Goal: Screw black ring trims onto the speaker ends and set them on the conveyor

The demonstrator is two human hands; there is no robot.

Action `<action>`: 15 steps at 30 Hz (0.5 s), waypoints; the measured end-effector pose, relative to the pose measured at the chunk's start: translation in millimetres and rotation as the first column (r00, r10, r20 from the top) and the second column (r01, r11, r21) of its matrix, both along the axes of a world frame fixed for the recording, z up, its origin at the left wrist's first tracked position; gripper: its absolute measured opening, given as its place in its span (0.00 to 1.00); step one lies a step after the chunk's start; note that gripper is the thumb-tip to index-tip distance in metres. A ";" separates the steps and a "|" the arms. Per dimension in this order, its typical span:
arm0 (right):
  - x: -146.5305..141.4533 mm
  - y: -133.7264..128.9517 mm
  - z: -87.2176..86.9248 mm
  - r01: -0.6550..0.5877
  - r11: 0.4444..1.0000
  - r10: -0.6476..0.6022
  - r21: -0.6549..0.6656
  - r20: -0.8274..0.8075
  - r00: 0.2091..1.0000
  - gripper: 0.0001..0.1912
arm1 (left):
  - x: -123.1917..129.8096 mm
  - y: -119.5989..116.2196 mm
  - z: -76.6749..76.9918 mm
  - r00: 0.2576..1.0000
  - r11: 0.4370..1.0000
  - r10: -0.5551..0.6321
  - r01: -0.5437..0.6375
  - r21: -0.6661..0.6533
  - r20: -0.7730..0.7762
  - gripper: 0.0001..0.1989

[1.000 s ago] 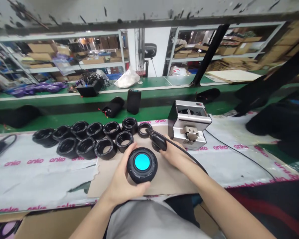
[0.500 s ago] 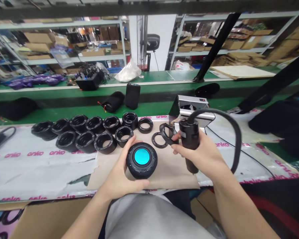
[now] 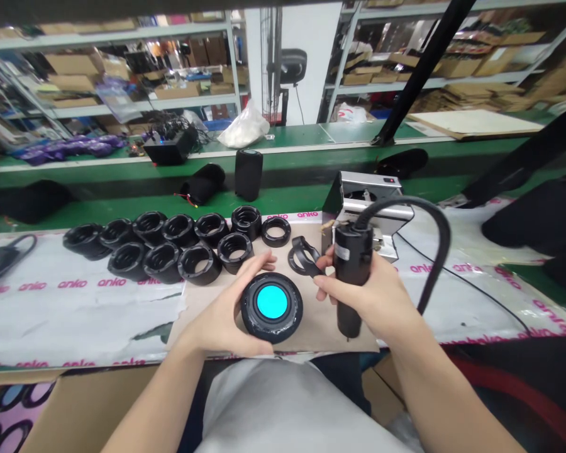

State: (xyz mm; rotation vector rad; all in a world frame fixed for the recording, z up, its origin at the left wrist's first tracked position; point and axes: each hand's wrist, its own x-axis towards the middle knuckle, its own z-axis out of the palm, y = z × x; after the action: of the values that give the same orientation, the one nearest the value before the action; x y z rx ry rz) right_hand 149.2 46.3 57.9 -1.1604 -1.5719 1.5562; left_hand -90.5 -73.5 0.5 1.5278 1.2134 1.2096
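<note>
Ten black rubber collars (image 3: 163, 264) sat unfitted on the green table (image 3: 283, 204), while the left grip (image 3: 219, 321) cupped a round black speaker (image 3: 271, 321) with a cyan disc and the right grip (image 3: 370, 292) closed around a corded black driver (image 3: 351, 277).

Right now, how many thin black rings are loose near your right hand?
3 rings: one flat by the thick black sleeves, one flat nearer your right hand, one tilted across it against your fingers.
</note>
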 end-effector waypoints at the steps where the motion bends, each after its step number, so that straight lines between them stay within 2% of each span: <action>1: -7.5 2.7 -2.1 -0.013 1.000 0.013 -0.013 -0.032 0.999 0.23 | 0.8 -0.2 -3.9 1.000 0.999 0.021 -0.021 0.029 0.010 0.68; 3: -22.8 8.5 -6.2 -0.036 0.999 0.034 -0.019 -0.056 0.998 0.22 | 15.3 -7.5 -17.2 0.974 0.961 0.215 -0.223 0.161 0.065 0.63; 4: -29.6 11.2 -7.8 -0.042 0.999 0.041 -0.018 -0.055 0.998 0.22 | 28.1 -14.7 -26.2 0.929 0.901 0.350 -0.369 0.230 0.119 0.56; 5: -35.3 13.4 -9.0 -0.049 0.999 0.047 -0.018 -0.055 0.997 0.21 | 43.2 -23.7 -36.0 0.863 0.808 0.476 -0.506 0.302 0.170 0.49; 6: -39.7 14.8 -9.7 -0.056 0.998 0.055 -0.020 -0.057 0.997 0.20 | 59.2 -33.6 -45.7 0.802 0.746 0.568 -0.597 0.296 0.185 0.42; 7: -42.7 15.3 -10.2 -0.063 0.998 0.062 -0.021 -0.061 0.996 0.20 | 74.6 -43.2 -54.3 0.767 0.719 0.618 -0.641 0.269 0.173 0.41; 9: -44.7 13.0 -10.7 -0.078 0.997 0.076 -0.025 -0.062 0.995 0.20 | 98.9 -56.9 -65.3 0.775 0.755 0.621 -0.631 0.181 0.113 0.52; 11: -41.9 7.8 -11.4 -0.081 0.996 0.079 -0.027 -0.052 0.995 0.20 | 109.6 -58.7 -66.0 0.794 0.789 0.605 -0.609 0.088 0.068 0.69; 12: -39.0 4.9 -11.7 -0.078 0.996 0.077 -0.031 -0.044 0.996 0.20 | 109.2 -55.4 -62.9 0.791 0.790 0.609 -0.611 0.053 0.055 0.74; 13: -35.4 2.3 -12.0 -0.075 0.997 0.074 -0.037 -0.037 0.997 0.19 | 105.4 -50.1 -58.4 0.780 0.779 0.625 -0.626 0.032 0.045 0.74; 15: -26.6 -1.0 -12.1 -0.063 0.997 0.062 -0.044 -0.027 0.998 0.20 | 89.9 -36.5 -47.2 0.771 0.770 0.636 -0.636 0.042 0.023 0.67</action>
State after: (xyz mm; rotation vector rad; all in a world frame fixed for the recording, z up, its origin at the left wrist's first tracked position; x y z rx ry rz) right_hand 122.6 45.3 45.8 -1.1209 -1.5771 1.6483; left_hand -0.6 -109.9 -46.7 1.1554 1.7942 1.6793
